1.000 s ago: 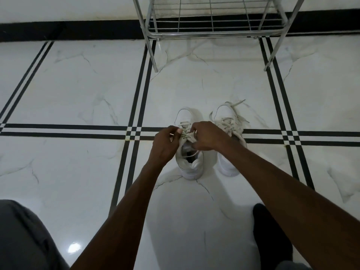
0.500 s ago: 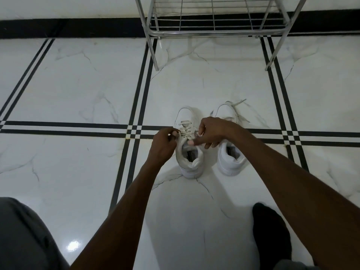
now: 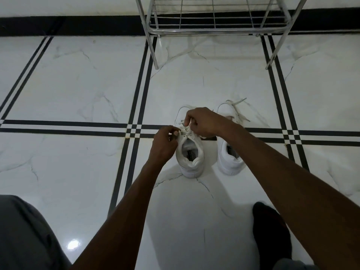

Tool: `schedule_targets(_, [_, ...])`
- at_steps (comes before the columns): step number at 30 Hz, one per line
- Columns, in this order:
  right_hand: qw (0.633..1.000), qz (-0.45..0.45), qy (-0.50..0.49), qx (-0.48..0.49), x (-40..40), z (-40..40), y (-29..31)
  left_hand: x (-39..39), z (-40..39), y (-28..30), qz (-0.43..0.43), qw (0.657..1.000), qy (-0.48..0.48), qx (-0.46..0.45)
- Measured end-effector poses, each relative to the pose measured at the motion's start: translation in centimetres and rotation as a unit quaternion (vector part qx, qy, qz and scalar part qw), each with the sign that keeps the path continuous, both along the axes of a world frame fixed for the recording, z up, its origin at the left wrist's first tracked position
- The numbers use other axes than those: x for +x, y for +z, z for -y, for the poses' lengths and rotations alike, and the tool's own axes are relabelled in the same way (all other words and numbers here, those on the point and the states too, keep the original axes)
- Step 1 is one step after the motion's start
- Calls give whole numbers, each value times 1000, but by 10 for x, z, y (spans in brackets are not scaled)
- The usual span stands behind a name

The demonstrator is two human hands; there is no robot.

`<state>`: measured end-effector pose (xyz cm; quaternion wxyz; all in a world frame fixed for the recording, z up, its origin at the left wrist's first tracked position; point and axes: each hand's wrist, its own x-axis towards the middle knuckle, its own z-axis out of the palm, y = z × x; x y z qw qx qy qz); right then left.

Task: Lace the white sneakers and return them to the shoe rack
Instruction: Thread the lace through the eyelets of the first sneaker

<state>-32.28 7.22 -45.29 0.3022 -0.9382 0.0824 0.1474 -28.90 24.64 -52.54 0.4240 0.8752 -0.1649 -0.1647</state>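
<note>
Nearest of all, a grey-trousered knee (image 3: 23,230) fills the lower left corner and a foot in a black sock (image 3: 270,228) rests on the floor at lower right. The floor (image 3: 78,84) is glossy white marble tile with faint grey veins, crossed by paired black inlay stripes, and a ceiling light glints off it close to the knee.

Two bare forearms reach forward over the tiles to a pair of white sneakers standing side by side, heels toward the person. The left hand (image 3: 164,144) sits at the left side of the left white sneaker (image 3: 191,158), its grip clenched, fingers curled in and pinching the white shoelace (image 3: 185,131) at the top eyelets. The right hand (image 3: 203,121) hovers over the same shoe's tongue, its grip also closed, thumb and fingertips pinching the lace just above the crossing. The right white sneaker (image 3: 228,158) stands just beside the first, untouched and partly hidden by the right forearm, its loose lace ends trailing onto the tile past the toe.

Farther on, well apart from the shoes, stands the chrome wire shoe rack (image 3: 214,26), its slanted legs planted on the floor. Behind it a black skirting band runs along the base of a pale wall.
</note>
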Motion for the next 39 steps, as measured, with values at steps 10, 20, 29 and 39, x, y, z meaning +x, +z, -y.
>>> schedule_targets(10, [999,8,-31,24,-30,21,-32,-2,-7,-6,40,999,13,31])
schedule_targets(20, [984,80,-12,-160,-45,9,-51,-6,-9,-1,254,934,-28,250])
schedule_targets(29, [973,60,-33,-220,-41,8,-56,-6,-12,1,207,947,-22,245])
schedule_targets(39, [980,-116,-155,39,-32,-7,-53,-14,-14,-4,-120,989,69,-41])
